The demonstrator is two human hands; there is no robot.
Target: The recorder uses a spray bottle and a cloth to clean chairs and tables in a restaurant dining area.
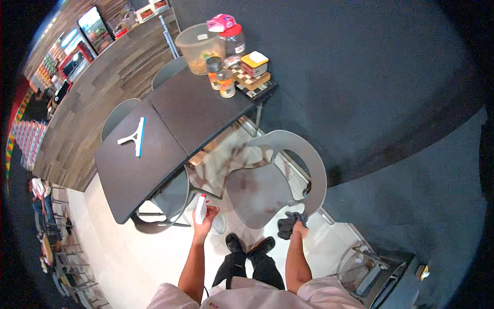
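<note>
My left hand (206, 223) is closed around a white spray bottle (200, 210) with a red nozzle, its clear body partly hidden behind the hand. In my right hand (300, 228) is a bunched dark grey cloth (287, 225), close beside the backrest of a grey plastic chair (258, 189). That chair stands right in front of me, its seat facing up with nothing on it. Beyond my left hand a second grey chair (171, 197) is pushed partly under the dark table (170, 104). A white squeegee with a blue blade (139, 137) lies on the tabletop.
At the table's far end stand a translucent bucket (198, 46), a red-lidded jar (233, 40), two cans (225, 83) and a yellow-lidded tub (254, 63) on checkered boards. A dark wall (366, 96) runs along the right. A folded dark chair (386, 278) is at lower right.
</note>
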